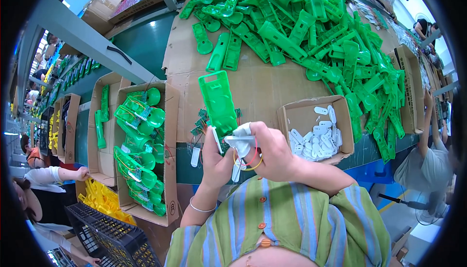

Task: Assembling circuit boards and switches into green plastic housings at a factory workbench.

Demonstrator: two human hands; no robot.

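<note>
A green plastic housing (217,99), open side up, stands out beyond my hands. My left hand (214,165) is closed round its lower end, thumb along the side. My right hand (275,152), with white wrapping on its fingers, pinches at that same end. A whitish piece at the fingertips hides what they grip. Red and yellow wires (257,165) loop below the right fingers. Small green circuit boards (200,123) with thin wires lie on the cardboard behind the left hand. White oval plastic pieces (195,157) lie near the table edge, one just below my hands.
A large heap of green housings (292,28) covers the far side and right. At right stands a cardboard box (346,143) of white oval pieces. A box (171,169) of wired green housings is at left, near yellow parts (104,201) and a black crate (112,235). Other people work around.
</note>
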